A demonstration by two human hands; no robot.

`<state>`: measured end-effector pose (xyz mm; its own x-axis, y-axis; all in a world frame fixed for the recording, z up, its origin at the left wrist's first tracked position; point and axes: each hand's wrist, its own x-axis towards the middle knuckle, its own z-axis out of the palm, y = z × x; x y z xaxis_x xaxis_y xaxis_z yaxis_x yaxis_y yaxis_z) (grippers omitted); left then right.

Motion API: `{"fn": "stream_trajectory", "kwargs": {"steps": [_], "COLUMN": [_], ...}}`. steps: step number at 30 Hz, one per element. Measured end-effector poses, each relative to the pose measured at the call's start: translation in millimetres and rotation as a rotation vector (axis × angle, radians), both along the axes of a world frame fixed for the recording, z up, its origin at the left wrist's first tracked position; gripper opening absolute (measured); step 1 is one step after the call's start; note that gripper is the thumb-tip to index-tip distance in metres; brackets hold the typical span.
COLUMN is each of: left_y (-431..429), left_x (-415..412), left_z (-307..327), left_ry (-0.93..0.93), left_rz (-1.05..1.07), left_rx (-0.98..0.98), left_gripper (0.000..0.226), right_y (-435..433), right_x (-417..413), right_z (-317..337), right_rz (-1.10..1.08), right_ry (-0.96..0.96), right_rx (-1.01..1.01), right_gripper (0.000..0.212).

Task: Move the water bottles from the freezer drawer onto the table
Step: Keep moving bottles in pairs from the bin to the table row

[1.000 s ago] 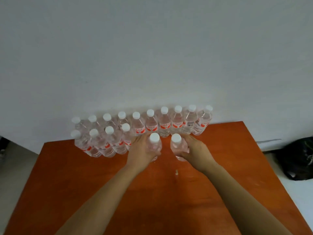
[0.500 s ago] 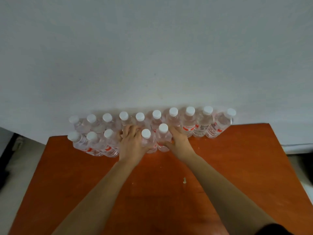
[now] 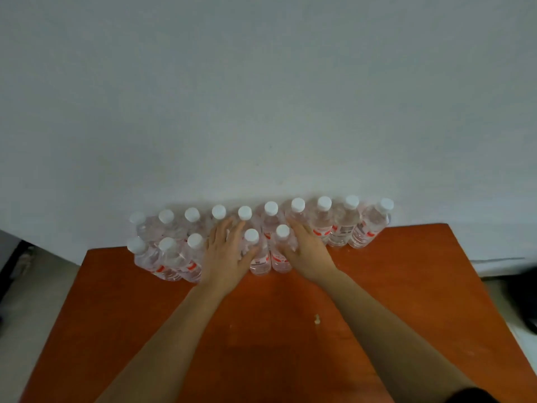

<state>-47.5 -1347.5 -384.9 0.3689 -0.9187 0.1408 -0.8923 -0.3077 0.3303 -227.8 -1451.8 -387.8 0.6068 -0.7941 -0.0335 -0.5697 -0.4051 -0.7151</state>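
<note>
Several clear water bottles with white caps and red labels stand in two rows at the far edge of the orange-brown table (image 3: 406,286), against the wall. The two rightmost bottles of the front row, the left one (image 3: 257,258) and the right one (image 3: 279,257), stand upright side by side on the table. My left hand (image 3: 228,253) lies with fingers spread against the left bottle and hides the one beside it. My right hand (image 3: 306,251) rests flat against the right bottle's right side, no thumb across its front. The freezer drawer is out of view.
A plain grey-white wall rises right behind the bottles. A small pale crumb (image 3: 317,319) lies on the table between my forearms. Floor shows beyond the table's left and right edges, with a dark object (image 3: 530,315) at the far right.
Both hands carried a bottle each from mid-table to the front row and set them down. The fingers that gripped the bottles have loosened and spread. The view shifted left.
</note>
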Motion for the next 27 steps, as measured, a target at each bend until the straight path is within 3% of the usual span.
{"fn": "stream_trajectory", "kwargs": {"steps": [6,11,19,27], "left_y": [15,18,15,76], "left_x": [-11,-63,-215,-411], "left_z": [52,71,89,133], "left_ry": [-0.154,-0.16,-0.163,-0.169], "left_rz": [-0.034,-0.111,-0.467,-0.844], "left_rx": [-0.222,-0.322,-0.234,-0.38], "left_gripper": [0.057,0.064,0.072,0.075], "right_y": [16,48,143,290], "right_x": [-38,-111,-270,-442], "right_z": [57,63,82,111], "right_rz": [-0.244,-0.496,-0.905,-1.31], "right_ry": [-0.068,0.141,0.371,0.423], "right_rx": [-0.337,-0.599,-0.651,-0.642], "right_gripper": [0.051,0.057,0.066,0.07]}}
